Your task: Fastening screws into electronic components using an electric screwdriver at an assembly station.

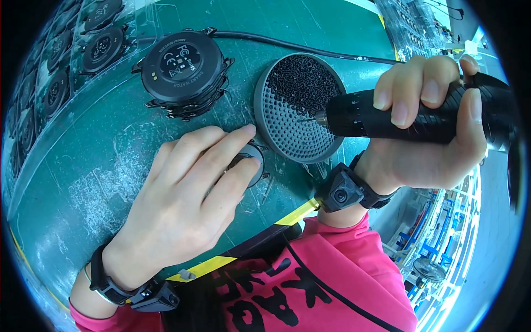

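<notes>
My right hand (pixel 426 122) grips a black electric screwdriver (pixel 368 115), its thin bit pointing left over a round grey screw tray (pixel 293 145). Small black screws (pixel 304 83) heap on the far side of that tray, and its near side is a dimpled surface. Against the green worktop, my left hand (pixel 188 193) rests with fingers curved over a round black smartwatch case (pixel 255 166), which they partly hide. Beyond the left hand stands a stack of similar watch cases (pixel 185 72), back covers facing up.
Clear plastic trays of watch cases (pixel 102 50) fill the left side. A black cable (pixel 276 40) crosses the far part of the green worktop (pixel 110 193). Yellow and black tape (pixel 210 268) marks the near edge. More clear trays (pixel 409 27) sit at the far right.
</notes>
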`<state>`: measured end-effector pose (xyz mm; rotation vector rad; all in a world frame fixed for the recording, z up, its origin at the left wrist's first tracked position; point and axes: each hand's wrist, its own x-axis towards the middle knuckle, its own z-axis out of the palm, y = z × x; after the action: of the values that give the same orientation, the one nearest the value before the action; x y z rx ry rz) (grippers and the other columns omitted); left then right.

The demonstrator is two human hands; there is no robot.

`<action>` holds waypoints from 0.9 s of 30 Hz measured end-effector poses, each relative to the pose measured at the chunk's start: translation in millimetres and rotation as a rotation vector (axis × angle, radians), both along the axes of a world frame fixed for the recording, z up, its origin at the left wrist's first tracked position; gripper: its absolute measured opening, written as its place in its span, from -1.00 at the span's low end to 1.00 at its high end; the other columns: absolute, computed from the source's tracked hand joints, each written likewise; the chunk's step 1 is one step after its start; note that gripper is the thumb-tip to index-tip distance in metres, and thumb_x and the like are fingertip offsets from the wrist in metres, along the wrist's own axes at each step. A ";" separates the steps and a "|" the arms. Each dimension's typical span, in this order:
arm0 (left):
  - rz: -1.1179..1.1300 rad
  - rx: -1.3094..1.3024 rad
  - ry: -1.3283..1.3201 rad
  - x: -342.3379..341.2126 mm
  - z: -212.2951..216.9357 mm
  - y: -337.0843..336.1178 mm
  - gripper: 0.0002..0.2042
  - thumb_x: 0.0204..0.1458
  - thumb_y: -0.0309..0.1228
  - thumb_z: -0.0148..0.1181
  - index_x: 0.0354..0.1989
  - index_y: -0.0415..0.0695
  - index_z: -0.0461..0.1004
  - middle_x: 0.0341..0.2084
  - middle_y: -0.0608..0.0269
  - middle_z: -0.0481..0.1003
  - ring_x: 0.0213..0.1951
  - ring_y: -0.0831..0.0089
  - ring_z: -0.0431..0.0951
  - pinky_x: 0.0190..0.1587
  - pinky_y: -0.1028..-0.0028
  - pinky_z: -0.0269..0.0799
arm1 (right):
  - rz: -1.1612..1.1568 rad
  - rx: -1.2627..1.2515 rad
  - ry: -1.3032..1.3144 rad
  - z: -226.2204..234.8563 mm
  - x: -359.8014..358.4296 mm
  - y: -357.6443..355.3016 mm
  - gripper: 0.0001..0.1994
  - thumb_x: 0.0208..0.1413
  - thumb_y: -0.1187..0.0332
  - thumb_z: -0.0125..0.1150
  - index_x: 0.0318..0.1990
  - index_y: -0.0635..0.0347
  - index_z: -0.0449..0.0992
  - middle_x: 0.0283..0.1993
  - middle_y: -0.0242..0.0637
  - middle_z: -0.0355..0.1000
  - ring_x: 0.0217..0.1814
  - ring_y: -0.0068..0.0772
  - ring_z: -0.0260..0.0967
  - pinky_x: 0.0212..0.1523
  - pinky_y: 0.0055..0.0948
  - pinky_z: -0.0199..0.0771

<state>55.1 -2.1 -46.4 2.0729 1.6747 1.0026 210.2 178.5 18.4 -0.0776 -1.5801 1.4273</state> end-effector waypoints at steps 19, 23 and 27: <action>0.054 0.011 -0.011 -0.1 1.1 -1.9 -0.50 -0.33 -0.63 0.37 -0.06 -0.23 0.49 0.08 -0.02 0.46 -0.04 0.01 0.44 -0.02 0.16 0.41 | 0.073 -0.040 0.073 8.1 5.2 -4.4 -0.64 0.14 0.22 0.04 -0.04 0.30 0.25 -0.42 -0.29 0.31 -0.61 -0.44 0.32 -0.55 -0.35 0.37; 0.061 0.011 -0.024 -1.2 0.4 -4.2 -0.51 -0.31 -0.62 0.38 -0.06 -0.23 0.49 0.08 -0.02 0.45 -0.04 0.00 0.43 -0.02 0.17 0.42 | 0.296 -0.093 0.142 9.8 6.7 -6.9 -0.61 0.13 0.25 0.10 -0.03 0.34 0.21 -0.41 -0.29 0.32 -0.60 -0.45 0.34 -0.56 -0.39 0.41; 0.062 0.033 -0.014 -1.3 -1.2 -4.7 -0.51 -0.29 -0.61 0.38 -0.05 -0.23 0.49 0.08 -0.02 0.45 -0.05 0.00 0.43 -0.02 0.17 0.42 | 0.328 -0.051 0.097 9.0 4.4 -12.3 -0.58 0.13 0.24 0.14 -0.01 0.32 0.18 -0.39 -0.27 0.33 -0.59 -0.45 0.37 -0.55 -0.42 0.45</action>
<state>53.9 -6.7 -47.6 2.0411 1.7364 1.0690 214.6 166.2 27.4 0.2273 -1.5245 1.6965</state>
